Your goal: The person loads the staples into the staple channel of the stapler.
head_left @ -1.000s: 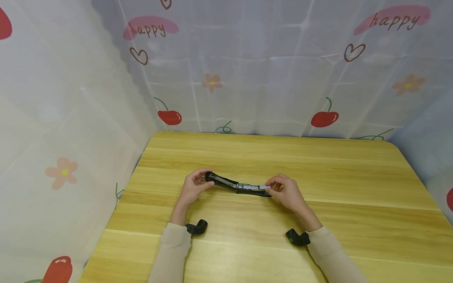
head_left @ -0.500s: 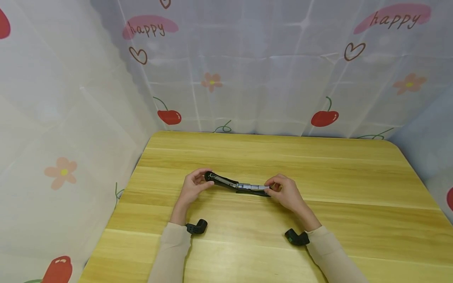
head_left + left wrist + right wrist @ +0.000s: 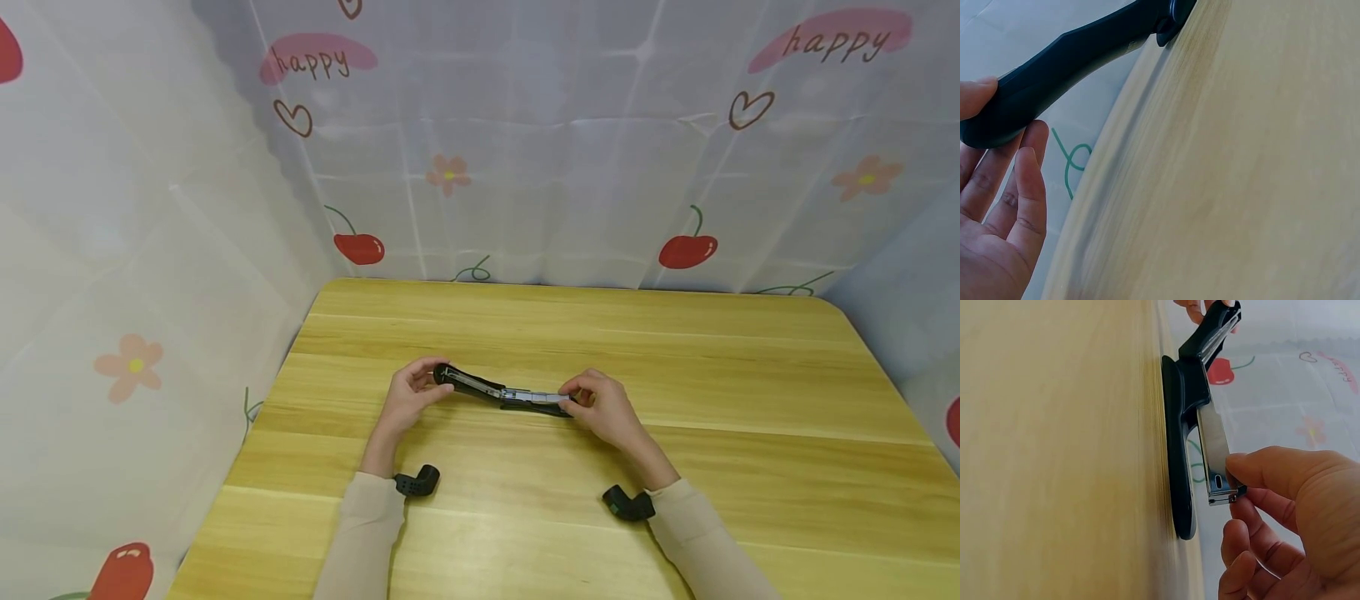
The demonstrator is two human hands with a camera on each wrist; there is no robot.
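Observation:
A black stapler (image 3: 471, 384) is swung wide open over the table's middle. My left hand (image 3: 407, 398) pinches the rounded end of its raised top cover (image 3: 1063, 72) between thumb and fingers. At the other end, my right hand (image 3: 609, 408) pinches the tip of the silver metal magazine (image 3: 1213, 440), thumb on one side and fingers on the other. The black base (image 3: 1177, 456) lies along the tabletop, with a gap between it and the magazine. Whether staples sit in the magazine is too small to tell.
The wood-grain table (image 3: 510, 325) has rounded far corners. A pale curtain (image 3: 540, 167) with cherries, flowers and hearts hangs behind it and at both sides. Black cameras (image 3: 418, 482) are worn on both wrists, below beige sleeves (image 3: 363, 533).
My right fingertips have shifted very slightly left along the magazine. The left hand and the stapler's cover stay in place.

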